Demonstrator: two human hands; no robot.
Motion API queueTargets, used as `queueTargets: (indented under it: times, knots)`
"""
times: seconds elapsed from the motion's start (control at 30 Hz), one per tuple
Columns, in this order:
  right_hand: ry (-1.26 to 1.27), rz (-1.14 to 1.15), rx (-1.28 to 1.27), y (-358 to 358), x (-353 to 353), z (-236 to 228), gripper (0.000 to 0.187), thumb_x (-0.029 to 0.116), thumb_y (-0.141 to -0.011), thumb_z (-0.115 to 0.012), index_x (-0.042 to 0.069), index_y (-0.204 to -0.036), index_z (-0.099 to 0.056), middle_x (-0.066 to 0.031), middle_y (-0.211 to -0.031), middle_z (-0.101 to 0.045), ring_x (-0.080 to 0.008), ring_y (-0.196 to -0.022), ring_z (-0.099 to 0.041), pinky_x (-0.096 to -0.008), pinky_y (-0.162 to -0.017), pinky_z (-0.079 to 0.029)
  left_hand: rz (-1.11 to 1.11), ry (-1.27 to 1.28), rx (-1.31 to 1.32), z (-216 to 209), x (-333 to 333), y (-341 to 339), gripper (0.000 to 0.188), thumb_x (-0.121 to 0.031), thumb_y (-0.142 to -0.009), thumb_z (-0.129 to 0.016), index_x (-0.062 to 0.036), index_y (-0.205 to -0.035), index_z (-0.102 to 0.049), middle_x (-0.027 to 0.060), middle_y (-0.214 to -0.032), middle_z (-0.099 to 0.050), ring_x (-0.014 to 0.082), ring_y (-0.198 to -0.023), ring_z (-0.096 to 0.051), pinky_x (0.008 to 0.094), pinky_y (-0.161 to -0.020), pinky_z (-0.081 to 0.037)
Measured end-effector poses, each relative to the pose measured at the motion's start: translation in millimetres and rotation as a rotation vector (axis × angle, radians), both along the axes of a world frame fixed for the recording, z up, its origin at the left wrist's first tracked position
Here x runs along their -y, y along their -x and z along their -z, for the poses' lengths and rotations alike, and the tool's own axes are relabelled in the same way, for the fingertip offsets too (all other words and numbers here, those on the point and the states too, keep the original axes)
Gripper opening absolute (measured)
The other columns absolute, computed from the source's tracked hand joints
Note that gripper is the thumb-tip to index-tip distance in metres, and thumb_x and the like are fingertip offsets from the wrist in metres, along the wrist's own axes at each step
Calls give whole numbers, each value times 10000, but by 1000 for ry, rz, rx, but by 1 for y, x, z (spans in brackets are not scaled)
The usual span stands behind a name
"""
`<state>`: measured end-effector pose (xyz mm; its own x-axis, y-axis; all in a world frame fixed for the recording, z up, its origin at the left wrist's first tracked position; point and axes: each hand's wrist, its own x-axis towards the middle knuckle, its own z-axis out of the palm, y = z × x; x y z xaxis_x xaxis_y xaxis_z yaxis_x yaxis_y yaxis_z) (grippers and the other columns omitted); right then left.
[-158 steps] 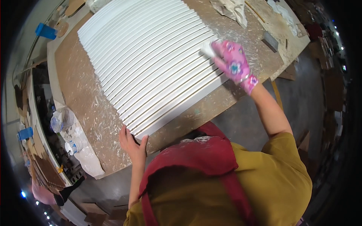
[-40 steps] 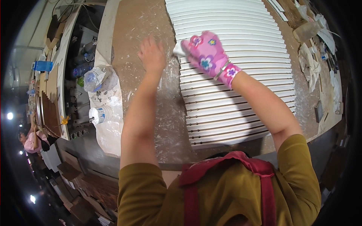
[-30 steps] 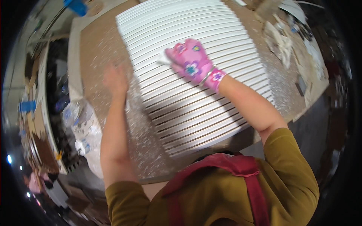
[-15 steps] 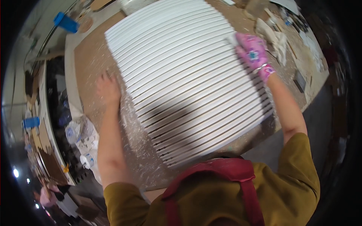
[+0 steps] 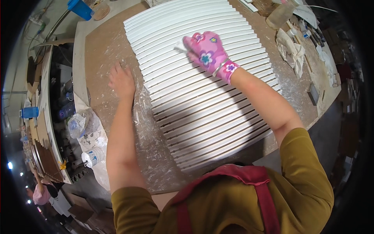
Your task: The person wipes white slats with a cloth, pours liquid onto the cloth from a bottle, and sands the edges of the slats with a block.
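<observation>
We see a row of long white slats (image 5: 202, 78) lying side by side across the middle of the frame, on a brown desk (image 5: 101, 50) dusted with white powder and flecks. Our right hand (image 5: 206, 50), in a pink flowered glove, presses down on the slats in the upper centre of the frame, its fingers curled over a small white piece (image 5: 180, 46) that looks like a sanding pad or a cloth; we cannot tell which. Our left hand (image 5: 122, 80) is bare, its fingers spread and flat on the desk just beside the left ends of the slats, holding nothing.

We judge the slats to be stiff along their length but thin and light, so each one may shift or rattle under a hard stroke. Their painted faces look smooth and could mark easily. The safest hold seems to be at the ends, or a flat palm pressed over several at once.

At the right edge of the frame lie crumpled pale rags (image 5: 290, 50). A blue container (image 5: 80, 7) stands at the upper left, and clear plastic bottles (image 5: 78, 124) sit at the left.
</observation>
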<state>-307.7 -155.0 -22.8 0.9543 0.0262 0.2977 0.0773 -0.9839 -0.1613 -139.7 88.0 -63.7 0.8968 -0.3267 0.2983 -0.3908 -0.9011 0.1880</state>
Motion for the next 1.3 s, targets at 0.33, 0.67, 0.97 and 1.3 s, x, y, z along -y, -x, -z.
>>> queueTargets:
  times: [0.33, 0.67, 0.97, 1.3]
  knots:
    - [-155, 126, -98, 23, 2, -41, 316, 280, -973, -389, 135, -794, -605, -76, -725, -619, -236, -595, -603, -378, -555, -521, 14, 7, 25, 2, -10, -3, 464, -313, -931, -514, -143, -1359, -458, 100, -1349, -478, 308, -1245, -444, 526, -976, -355]
    - [13, 340, 167, 116, 174, -35, 332, 278, -889, -575, 84, -1158, -564, -157, -1061, -618, -354, -973, -599, -448, -853, -480, -54, -90, 46, 9, -13, -6, 458, -332, -935, -492, -162, -1359, -466, 89, -1357, -470, 301, -1253, -436, 558, -977, -336]
    - [30, 227, 113, 57, 108, -46, 336, 196, -857, -608, 46, -1158, -598, -168, -1075, -645, -329, -950, -637, -420, -851, -517, 40, 31, 61, 1, -6, -4, 457, -355, -922, -518, -137, -1322, -488, 111, -1323, -489, 321, -1227, -456, 549, -964, -358]
    - [158, -96, 101, -73, -40, -47, 172, 166, -806, -581, 95, -962, -562, -100, -796, -615, -260, -680, -629, -385, -591, -509, 17, 49, 82, 3, -7, -5, 439, -337, -925, -516, -132, -1312, -494, 112, -1323, -489, 318, -1232, -453, 545, -965, -362]
